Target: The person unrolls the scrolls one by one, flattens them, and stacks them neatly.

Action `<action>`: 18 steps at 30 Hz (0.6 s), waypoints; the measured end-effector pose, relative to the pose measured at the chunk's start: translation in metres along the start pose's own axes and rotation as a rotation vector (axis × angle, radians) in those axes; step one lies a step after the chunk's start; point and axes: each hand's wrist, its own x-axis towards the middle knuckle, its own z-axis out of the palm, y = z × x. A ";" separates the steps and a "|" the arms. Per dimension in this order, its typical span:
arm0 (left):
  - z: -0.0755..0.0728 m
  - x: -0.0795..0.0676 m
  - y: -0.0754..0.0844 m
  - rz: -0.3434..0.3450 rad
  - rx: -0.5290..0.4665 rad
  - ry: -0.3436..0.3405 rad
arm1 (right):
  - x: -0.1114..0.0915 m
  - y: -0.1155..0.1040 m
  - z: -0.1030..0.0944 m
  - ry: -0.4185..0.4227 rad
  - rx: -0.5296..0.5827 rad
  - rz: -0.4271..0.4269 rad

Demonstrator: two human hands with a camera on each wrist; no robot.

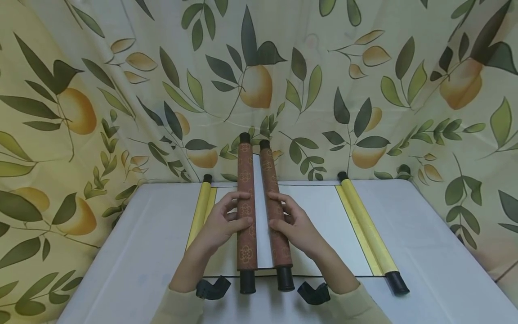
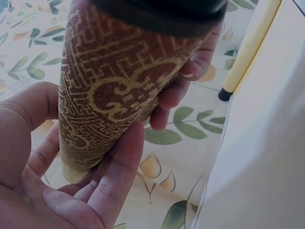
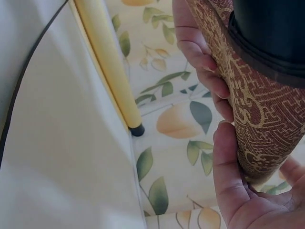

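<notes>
left yellow roller: on table, left edge of white sheet
left hand: fingers, thumb clamped round left red roll
red rolls: side by side over sheet, white strip between
right hand: clamped round right red roll
right yellow roller: sheet's right edge

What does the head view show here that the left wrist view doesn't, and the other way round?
Head only: the right red roll, both sleeves and the black wrist pieces.
Left wrist only: fine fretwork on the left red roll, seen close up.
Both: the left hand gripping that roll, a yellow roll and the leafy curtain.
</notes>
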 end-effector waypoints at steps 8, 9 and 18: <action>0.000 0.000 0.000 0.000 0.004 -0.004 | 0.000 -0.001 -0.002 -0.001 0.016 0.005; 0.000 0.000 -0.001 0.001 0.004 -0.004 | 0.000 -0.001 -0.002 0.000 0.018 0.008; 0.001 0.000 0.000 0.012 0.011 -0.004 | 0.000 -0.002 -0.005 0.006 -0.005 0.006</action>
